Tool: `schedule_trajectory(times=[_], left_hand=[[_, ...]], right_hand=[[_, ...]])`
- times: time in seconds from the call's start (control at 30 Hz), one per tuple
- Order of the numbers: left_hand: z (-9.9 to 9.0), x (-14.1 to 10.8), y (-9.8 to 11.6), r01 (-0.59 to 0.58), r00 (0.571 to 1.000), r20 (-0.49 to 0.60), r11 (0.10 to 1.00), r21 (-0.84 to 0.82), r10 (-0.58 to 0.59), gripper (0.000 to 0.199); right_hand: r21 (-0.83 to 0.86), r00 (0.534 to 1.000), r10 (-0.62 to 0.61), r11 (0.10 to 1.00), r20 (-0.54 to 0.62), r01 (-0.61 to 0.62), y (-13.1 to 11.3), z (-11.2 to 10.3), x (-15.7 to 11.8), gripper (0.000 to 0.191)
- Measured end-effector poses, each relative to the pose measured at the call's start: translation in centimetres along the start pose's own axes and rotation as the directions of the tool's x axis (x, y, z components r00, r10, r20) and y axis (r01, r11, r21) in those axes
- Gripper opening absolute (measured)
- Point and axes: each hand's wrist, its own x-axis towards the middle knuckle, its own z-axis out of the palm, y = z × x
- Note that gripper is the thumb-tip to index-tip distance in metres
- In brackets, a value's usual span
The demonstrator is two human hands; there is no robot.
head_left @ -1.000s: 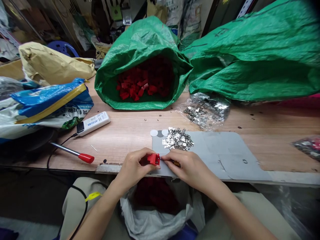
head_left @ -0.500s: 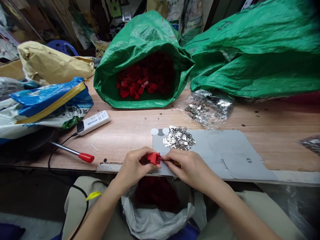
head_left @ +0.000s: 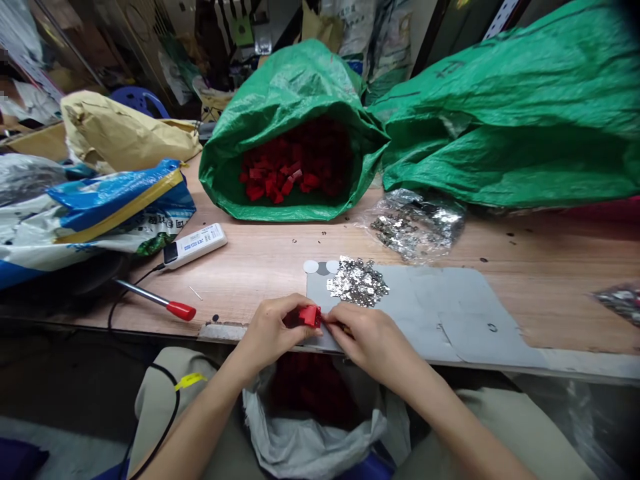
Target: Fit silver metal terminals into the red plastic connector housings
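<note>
Between thumb and fingers, my left hand (head_left: 273, 328) holds a small red plastic part (head_left: 310, 316) over the table's front edge. My right hand (head_left: 363, 332) is pinched closed at the right side of that part; what its fingers hold is mostly hidden, with only a bit of yellow showing. Just behind the hands, a pile of small shiny metal pieces (head_left: 357, 281) lies on a grey mat (head_left: 425, 300). Below the edge, a white sack (head_left: 310, 443) stands open between the knees with dark red contents.
A green sack (head_left: 280, 90) of red parts lies open behind, beside another green sack (head_left: 525, 127). Also on the table are a clear bag of metal pieces (head_left: 415, 227), a white device (head_left: 197, 245) and a red-tipped lever (head_left: 181, 310). A person sits far left.
The red part has turned slightly in my left hand, and my right fingers have shifted a little beside it. The view has moved slightly, showing a person at the far left.
</note>
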Motion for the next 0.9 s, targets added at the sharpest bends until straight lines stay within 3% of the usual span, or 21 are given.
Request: schedule_trajectory(times=[0.1, 0.2, 0.33, 0.4, 0.47, 0.57, 0.67, 0.9], left_hand=[[0.1, 0.0, -0.2, 0.089, 0.996, -0.017, 0.990, -0.109, -0.092, 0.025], [-0.2, 0.3, -0.2, 0.183, 0.973, -0.051, 0.887, -0.425, -0.225, 0.034], [-1.2, 0.9, 0.0, 0.163, 0.927, -0.059, 0.541, -0.825, -0.370, 0.039], [-1.6, 1.2, 0.2, 0.192, 0.916, 0.033, 0.363, -0.912, -0.399, 0.051], [-1.7, 1.4, 0.4, 0.226, 0.917, 0.114, 0.262, -0.938, -0.383, 0.061], [-1.0, 1.3, 0.9, 0.243, 0.916, 0.144, 0.234, -0.941, -0.373, 0.064], [0.0, 1.1, 1.3, 0.244, 0.891, 0.129, 0.220, -0.944, -0.436, 0.057], [0.7, 1.2, 1.1, 0.254, 0.887, 0.154, 0.182, -0.950, -0.435, 0.060]], right_hand=[[0.232, 0.998, -0.008, 0.973, 0.061, -0.006, 1.1, -1.1, 0.3, 0.015], [0.381, 0.996, 0.053, 0.922, 0.065, -0.074, 1.7, -1.9, 0.3, 0.019], [0.409, 0.996, 0.085, 0.909, -0.008, -0.074, 1.1, -1.1, 0.3, 0.023], [0.385, 0.997, 0.028, 0.923, -0.077, 0.004, 0.3, 0.0, 0.4, 0.021], [0.335, 0.984, -0.052, 0.936, -0.169, 0.107, -0.8, 1.0, 0.7, 0.024], [0.239, 0.940, -0.177, 0.938, -0.291, 0.251, -2.3, 2.1, 1.3, 0.040], [0.160, 0.894, -0.281, 0.922, -0.349, 0.352, -2.8, 2.4, 2.0, 0.048], [-0.096, 0.832, -0.415, 0.907, -0.368, 0.410, -2.3, 2.2, 2.9, 0.054]])
